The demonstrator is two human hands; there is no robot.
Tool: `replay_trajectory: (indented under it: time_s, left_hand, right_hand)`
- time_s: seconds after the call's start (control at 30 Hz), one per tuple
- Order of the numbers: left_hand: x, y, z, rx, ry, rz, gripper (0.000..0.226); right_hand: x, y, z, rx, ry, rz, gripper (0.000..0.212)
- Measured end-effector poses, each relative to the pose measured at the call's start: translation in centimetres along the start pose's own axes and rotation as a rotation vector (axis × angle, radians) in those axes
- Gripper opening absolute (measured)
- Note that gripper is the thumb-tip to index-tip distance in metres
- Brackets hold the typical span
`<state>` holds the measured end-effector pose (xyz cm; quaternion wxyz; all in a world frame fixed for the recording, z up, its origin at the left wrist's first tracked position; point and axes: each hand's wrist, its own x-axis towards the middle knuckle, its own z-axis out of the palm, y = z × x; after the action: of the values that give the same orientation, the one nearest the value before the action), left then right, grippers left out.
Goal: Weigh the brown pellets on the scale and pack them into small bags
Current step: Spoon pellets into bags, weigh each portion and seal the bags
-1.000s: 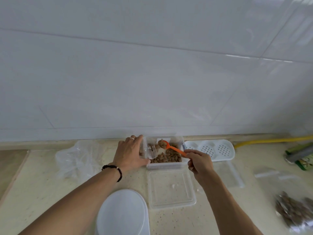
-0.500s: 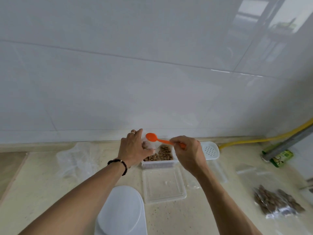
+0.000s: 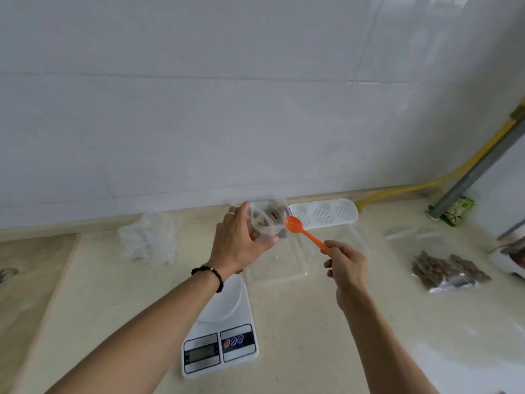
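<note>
My left hand (image 3: 238, 241) grips a small clear bag (image 3: 265, 221) with brown pellets in it, held up near the wall. My right hand (image 3: 345, 264) pinches the handle of an orange spoon (image 3: 302, 231); its empty bowl points at the bag's mouth. The white kitchen scale (image 3: 224, 334) lies on the counter under my left forearm, display toward me, nothing on its platform. The pellet container is mostly hidden behind my left hand and the bag. A clear lid (image 3: 279, 265) lies flat between my hands.
Filled bags of pellets (image 3: 447, 270) lie at the right. A pile of empty clear bags (image 3: 147, 240) sits at the left. A white perforated tray (image 3: 324, 213) rests against the wall, beside a yellow hose (image 3: 426, 183) and a green packet (image 3: 454, 210).
The spoon has swung from the left of the container to the right of the bag, its bowl now empty. The bag is raised higher. The view has tilted down, showing the scale.
</note>
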<state>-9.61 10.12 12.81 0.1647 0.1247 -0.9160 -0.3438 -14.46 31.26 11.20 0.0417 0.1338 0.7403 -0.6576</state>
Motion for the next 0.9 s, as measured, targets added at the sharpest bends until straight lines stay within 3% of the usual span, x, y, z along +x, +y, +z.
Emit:
replay_trajectory:
  time_s: [0.27, 0.4, 0.53, 0.6, 0.67, 0.8, 0.9]
  left_hand:
    - [-6.9, 2.0, 3.7, 0.073, -0.106, 0.085, 0.102]
    - [-9.0, 1.8, 4.7, 0.113, -0.123, 0.103, 0.104]
    - [-9.7, 1.8, 4.6, 0.109, -0.118, 0.104, 0.105]
    - [-9.7, 1.9, 4.3, 0.105, -0.111, 0.111, 0.103]
    - [-9.4, 2.0, 3.8, 0.085, -0.094, 0.124, 0.1]
    - [-8.5, 2.1, 2.3, 0.065, -0.046, 0.151, 0.098]
    - [-7.8, 1.7, 1.1, 0.053, -0.022, 0.168, 0.098]
  right_hand:
    - [-4.9, 12.7, -5.5, 0.026, 0.158, 0.275, 0.016]
    - [-5.7, 14.0, -6.2, -0.037, 0.147, 0.262, 0.014]
    - [-5.1, 14.0, -6.3, -0.287, 0.065, 0.265, 0.013]
    - [-4.9, 13.1, -6.1, -0.43, 0.081, 0.209, 0.02]
    - [-4.8, 10.4, -5.3, -0.416, 0.07, 0.085, 0.021]
    - [-6.0, 1.1, -2.1, -0.195, -0.268, -0.161, 0.038]
    - [-6.4, -3.2, 0.8, -0.39, -0.432, -0.337, 0.03]
